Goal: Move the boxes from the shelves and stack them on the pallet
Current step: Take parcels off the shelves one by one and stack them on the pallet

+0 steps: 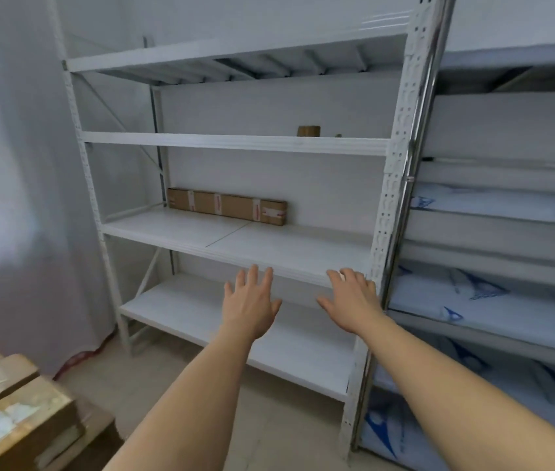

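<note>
Hands: left hand point(250, 305), right hand point(351, 300) spread, holding nothing | long box point(227, 206) on shelf point(269, 246): red-striped labels, unreadable

You are looking at a bright, evenly lit room with soft, pale daylight and no hard shadows; only the undersides of the shelves point(235, 144) look grey. The curtain point(14, 198) on your left is smeared with motion blur and a washed-out glow. The wide lens bends the shelf post point(402, 137) near the right. The boxes point(14, 413) at lower left are soft and out of focus.
</note>
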